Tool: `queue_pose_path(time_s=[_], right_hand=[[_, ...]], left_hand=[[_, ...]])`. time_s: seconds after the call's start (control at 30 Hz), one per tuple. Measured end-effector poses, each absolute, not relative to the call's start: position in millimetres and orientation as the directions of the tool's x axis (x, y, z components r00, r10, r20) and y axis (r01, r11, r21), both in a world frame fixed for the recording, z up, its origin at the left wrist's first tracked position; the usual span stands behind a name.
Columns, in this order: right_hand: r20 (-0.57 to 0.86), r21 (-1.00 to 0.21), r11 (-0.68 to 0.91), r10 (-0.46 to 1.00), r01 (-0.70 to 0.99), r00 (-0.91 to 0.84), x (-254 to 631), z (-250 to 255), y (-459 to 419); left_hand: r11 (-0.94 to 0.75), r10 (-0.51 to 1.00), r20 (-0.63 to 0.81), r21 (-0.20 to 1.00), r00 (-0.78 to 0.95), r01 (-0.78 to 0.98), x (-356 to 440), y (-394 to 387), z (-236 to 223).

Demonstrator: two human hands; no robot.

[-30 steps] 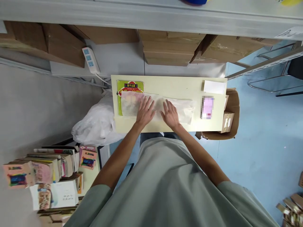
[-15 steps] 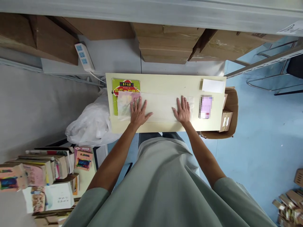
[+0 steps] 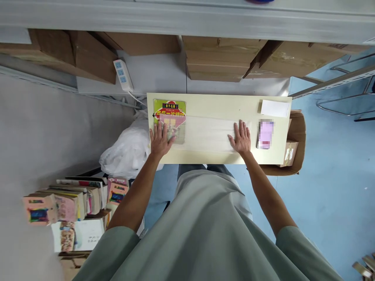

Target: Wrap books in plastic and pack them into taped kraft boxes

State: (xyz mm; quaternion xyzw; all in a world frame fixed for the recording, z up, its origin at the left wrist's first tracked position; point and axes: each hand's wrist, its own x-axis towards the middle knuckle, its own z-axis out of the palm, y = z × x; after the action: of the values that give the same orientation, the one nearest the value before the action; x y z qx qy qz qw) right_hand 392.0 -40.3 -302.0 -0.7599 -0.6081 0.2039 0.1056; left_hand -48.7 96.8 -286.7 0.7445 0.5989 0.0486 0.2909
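Note:
A thin, see-through plastic sheet (image 3: 209,134) lies spread across the cream tabletop (image 3: 222,159). Its left part covers much of a green book (image 3: 182,107) with a red and yellow title, and the cover shows through. My left hand (image 3: 160,141) rests flat with fingers apart on the sheet's left part, over the book's lower left. Flat on the sheet's right end is my right hand (image 3: 241,139), its fingers stretched out. Right of that hand lies a phone-like object (image 3: 265,134) with a blurred, pinkish face. Behind it is a white paper slip (image 3: 274,108).
Cardboard boxes (image 3: 222,58) line the back under a grey shelf beam (image 3: 187,21). A power strip (image 3: 123,75) stands behind the table's left corner. White plastic bags (image 3: 125,150) bulge at the left, above stacked books (image 3: 79,199). An open carton (image 3: 299,142) adjoins the table's right side.
My left hand has slid left along the plastic sheet, which now covers more of the green book. My hands are farther apart. The whole view has shifted a little.

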Motion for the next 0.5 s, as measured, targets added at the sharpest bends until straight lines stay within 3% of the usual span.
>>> queue_pose_path(time_s=[0.17, 0.3, 0.4, 0.5], right_hand=[[-0.187, -0.410, -0.271, 0.960, 0.871, 0.211, 359, -285, -31], [-0.217, -0.486, -0.161, 0.974, 0.859, 0.060, 270, -272, 0], [-0.232, -0.526, -0.096, 0.972, 0.845, -0.034, 192, -273, 29], [-0.257, -0.483, -0.155, 0.966, 0.862, 0.030, 144, -287, 52]], left_hand=[[-0.228, 0.896, -0.223, 0.514, 0.385, 0.827, -28, 100, -287], [-0.390, 0.781, -0.222, 0.557, 0.583, 0.734, -2, 107, -293], [-0.416, 0.755, -0.216, 0.573, 0.619, 0.706, 11, 110, -301], [-0.394, 0.767, -0.234, 0.563, 0.598, 0.726, 12, 108, -304]])
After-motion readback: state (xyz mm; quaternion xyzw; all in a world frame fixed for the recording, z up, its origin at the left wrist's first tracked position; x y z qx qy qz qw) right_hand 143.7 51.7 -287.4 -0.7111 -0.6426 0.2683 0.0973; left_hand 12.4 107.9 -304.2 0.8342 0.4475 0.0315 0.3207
